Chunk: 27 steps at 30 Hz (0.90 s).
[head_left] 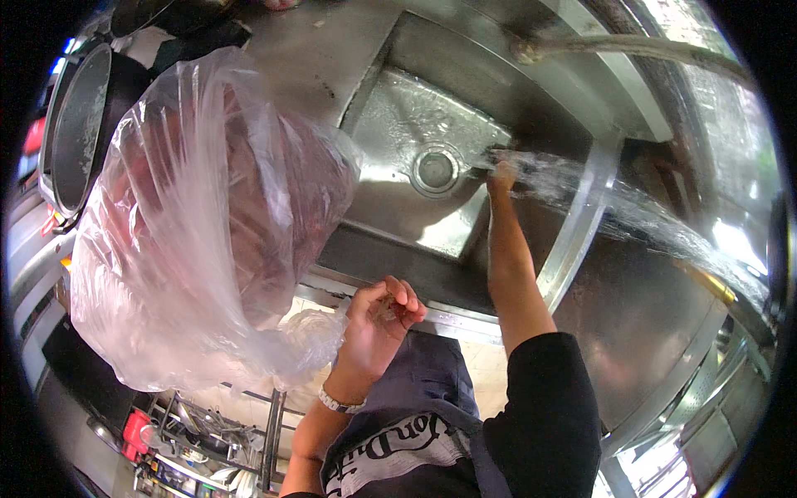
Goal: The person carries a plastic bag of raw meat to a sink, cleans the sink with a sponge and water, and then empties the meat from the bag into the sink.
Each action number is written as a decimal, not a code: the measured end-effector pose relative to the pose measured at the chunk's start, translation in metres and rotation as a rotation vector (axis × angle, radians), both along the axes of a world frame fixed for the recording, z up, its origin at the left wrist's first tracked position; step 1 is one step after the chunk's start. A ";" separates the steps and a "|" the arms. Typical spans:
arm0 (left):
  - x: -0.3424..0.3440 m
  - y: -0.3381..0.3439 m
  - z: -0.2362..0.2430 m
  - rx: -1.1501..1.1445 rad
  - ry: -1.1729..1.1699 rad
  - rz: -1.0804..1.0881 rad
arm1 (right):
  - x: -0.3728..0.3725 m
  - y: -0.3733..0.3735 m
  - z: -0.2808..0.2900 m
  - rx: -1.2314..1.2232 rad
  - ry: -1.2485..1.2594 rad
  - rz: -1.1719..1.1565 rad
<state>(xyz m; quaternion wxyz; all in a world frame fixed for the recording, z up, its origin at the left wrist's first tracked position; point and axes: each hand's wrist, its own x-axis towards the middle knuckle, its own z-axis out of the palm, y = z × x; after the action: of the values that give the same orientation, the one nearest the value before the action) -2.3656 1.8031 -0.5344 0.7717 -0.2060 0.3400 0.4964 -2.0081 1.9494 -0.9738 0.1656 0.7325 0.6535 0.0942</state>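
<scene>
Head view: left hand [375, 325], loosely parted, near edge of sink [444, 236], beside bag [195, 249]; right hand [503, 176], right edge, grip indiscernible.

Kitchen, by its steel sink [444, 220] and pan [76, 129].

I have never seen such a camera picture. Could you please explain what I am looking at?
A fisheye camera on a person's head looks down, so straight edges bend. There is no machine, only two bare hands. The right hand reaches into a steel sink, near the drain, in what looks like a stream of water. The left hand, loosely curled, is closer to the body, beside a large clear plastic bag with reddish contents; whether that hand holds anything is unclear.
</scene>
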 end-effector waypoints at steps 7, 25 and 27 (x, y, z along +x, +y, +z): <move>-0.001 0.001 -0.004 -0.013 0.002 0.014 | -0.086 0.088 0.013 0.346 0.484 0.047; -0.003 -0.009 -0.007 -0.007 -0.005 -0.007 | -0.235 -0.004 0.153 -0.747 1.222 0.282; -0.003 -0.009 -0.006 -0.010 0.000 -0.003 | -0.226 0.011 0.155 -0.780 1.317 0.127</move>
<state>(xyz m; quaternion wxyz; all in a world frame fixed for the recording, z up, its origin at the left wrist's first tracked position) -2.3688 1.7936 -0.5409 0.7712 -0.2095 0.3429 0.4937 -2.2342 1.9606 -0.8189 -0.0172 0.4872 0.6441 -0.5895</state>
